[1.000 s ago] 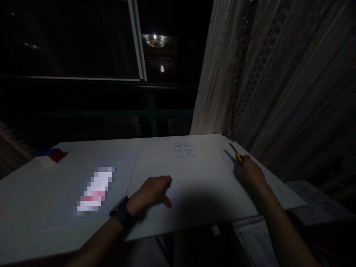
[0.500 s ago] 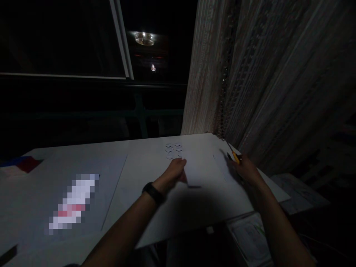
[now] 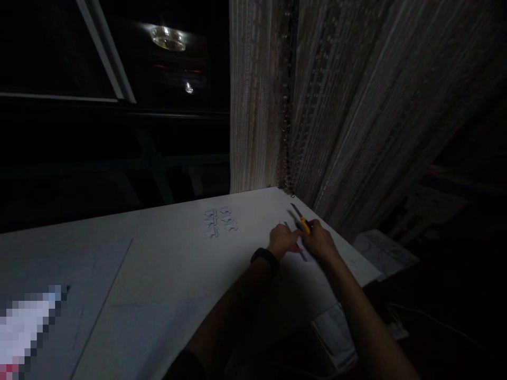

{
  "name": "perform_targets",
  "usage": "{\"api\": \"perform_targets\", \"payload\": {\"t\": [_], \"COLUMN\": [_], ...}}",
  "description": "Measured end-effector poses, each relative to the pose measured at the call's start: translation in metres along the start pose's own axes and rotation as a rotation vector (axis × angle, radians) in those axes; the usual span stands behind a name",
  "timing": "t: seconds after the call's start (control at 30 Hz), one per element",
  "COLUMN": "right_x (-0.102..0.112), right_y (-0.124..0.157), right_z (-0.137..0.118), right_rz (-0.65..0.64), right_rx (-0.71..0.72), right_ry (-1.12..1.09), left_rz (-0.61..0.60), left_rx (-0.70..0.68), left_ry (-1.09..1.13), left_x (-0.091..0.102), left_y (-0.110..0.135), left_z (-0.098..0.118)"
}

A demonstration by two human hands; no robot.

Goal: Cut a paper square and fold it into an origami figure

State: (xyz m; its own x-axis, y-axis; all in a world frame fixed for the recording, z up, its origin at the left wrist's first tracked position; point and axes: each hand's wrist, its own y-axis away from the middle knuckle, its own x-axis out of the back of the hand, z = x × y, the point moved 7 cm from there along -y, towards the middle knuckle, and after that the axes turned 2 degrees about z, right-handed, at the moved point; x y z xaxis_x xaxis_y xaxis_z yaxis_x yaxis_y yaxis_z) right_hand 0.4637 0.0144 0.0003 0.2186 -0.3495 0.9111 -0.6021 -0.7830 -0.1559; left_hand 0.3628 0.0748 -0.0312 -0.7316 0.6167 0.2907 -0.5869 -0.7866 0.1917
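My right hand [image 3: 320, 241] is closed around a yellow utility knife [image 3: 305, 225], its dark blade end pointing up and away over the table. Right beside it, my left hand [image 3: 283, 241], with a black band on the wrist, has its fingers closed on a small white sheet of paper [image 3: 310, 257]. The two hands nearly touch, and they hide much of the sheet. Further left on the white table [image 3: 174, 264] lie several small cut or folded paper pieces [image 3: 221, 221], set out in two columns.
A large board or sheet [image 3: 91, 274] covers the table's left part, with a blurred-out item [image 3: 27, 322] on it. Pale string curtains [image 3: 257, 105] hang behind the right corner. Below the near edge is a container with pale contents [image 3: 336, 335].
My left hand has moved right with the sheet, to beside my right hand. The view has turned right. The utility knife stays in my right hand.
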Motion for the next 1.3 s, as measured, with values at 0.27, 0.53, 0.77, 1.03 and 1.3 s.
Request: {"api": "perform_targets", "payload": {"t": [0.27,0.53,0.77,1.03,1.3], "right_x": [-0.010,0.000,-0.004,-0.011,-0.018], "right_y": [0.002,0.025,0.043,0.049,0.095], "right_z": [-0.004,-0.031,-0.057,-0.063,-0.141], "right_rz": [-0.040,0.098,0.199,0.212,0.066], "right_rx": [0.036,0.105,0.155,0.235,0.588], "right_ry": [0.035,0.174,0.405,0.440,0.130], "left_rz": [0.267,0.086,0.129,0.237,0.530], "left_rx": [-0.441,-0.693,-0.667,-0.421,-0.398], "left_ry": [-0.790,-1.030,-1.061,-1.095,-1.254], "left_x": [0.017,0.000,0.027,0.130,0.189], "left_y": [0.046,0.105,0.148,0.211,0.263], "left_z": [0.027,0.013,0.020,-0.006,-0.080]}}
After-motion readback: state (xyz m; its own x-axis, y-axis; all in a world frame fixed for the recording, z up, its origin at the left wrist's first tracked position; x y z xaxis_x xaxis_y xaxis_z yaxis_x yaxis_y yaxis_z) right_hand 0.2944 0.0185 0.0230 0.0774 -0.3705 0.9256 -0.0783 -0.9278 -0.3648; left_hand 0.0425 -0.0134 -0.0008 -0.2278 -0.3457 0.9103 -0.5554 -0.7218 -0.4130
